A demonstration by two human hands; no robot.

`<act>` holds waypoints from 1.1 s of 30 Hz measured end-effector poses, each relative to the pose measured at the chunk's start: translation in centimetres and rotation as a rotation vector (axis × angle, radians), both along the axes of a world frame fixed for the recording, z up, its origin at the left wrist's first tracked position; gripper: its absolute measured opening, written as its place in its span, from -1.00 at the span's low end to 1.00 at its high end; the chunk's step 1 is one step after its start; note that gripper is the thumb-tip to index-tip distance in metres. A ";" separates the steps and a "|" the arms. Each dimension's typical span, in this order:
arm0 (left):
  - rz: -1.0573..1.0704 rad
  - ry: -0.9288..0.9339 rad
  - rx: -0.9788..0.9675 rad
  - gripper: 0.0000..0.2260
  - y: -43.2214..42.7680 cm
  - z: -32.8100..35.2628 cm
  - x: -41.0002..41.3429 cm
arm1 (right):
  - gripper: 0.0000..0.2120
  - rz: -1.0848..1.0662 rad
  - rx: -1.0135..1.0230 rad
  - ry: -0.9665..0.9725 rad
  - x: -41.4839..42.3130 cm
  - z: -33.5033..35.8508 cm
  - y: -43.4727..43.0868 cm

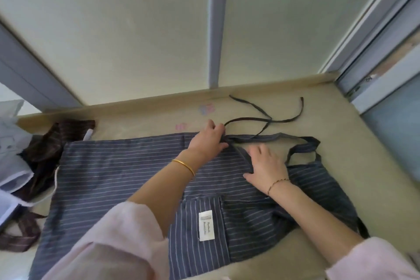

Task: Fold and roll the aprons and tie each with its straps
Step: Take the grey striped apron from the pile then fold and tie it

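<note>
Left hand (209, 141), centre frame, pinches strap (247, 119); right hand (266, 166) just right of it lies flat (palm down).

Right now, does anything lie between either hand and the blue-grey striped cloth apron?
Nothing visible does: the left hand grips the dark thin fabric strap, the right hand rests flat on the blue-grey striped cloth apron.

Beige worktop (329, 120) with raised back ledge (159, 99) — behind it, pale frosted panels (113, 29) divided by blue-grey frame posts (217, 29); sliding window track (354, 36) at right. Soft, even daylight.
</note>
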State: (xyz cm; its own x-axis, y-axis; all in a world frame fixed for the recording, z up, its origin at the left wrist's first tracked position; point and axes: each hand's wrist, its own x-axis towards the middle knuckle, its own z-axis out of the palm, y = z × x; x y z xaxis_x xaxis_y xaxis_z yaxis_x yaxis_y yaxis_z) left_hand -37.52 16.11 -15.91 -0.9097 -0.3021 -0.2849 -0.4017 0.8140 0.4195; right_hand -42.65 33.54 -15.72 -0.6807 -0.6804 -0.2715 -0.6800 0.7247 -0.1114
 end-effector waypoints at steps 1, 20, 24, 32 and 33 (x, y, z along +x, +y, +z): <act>-0.005 -0.023 -0.008 -0.68 0.1 -0.6 -0.6 | -0.53 0.001 0.030 0.002 0.0 -0.3 0.3; 0.345 -0.158 -0.259 -0.57 4.8 -0.5 -4.0 | -0.79 -0.400 -0.079 -0.389 -8.8 3.8 7.3; 0.110 0.210 -0.055 -0.82 10.6 4.0 -3.5 | -0.81 -0.356 -0.187 -0.385 -8.4 3.0 7.7; -0.312 -0.148 -0.425 -0.43 18.4 2.8 -2.0 | -0.86 -0.308 -0.516 -0.547 -8.3 4.3 8.7; -0.281 -0.150 -0.412 -0.43 17.8 2.6 -2.0 | -0.87 -0.348 -0.610 -0.637 -8.0 4.8 8.7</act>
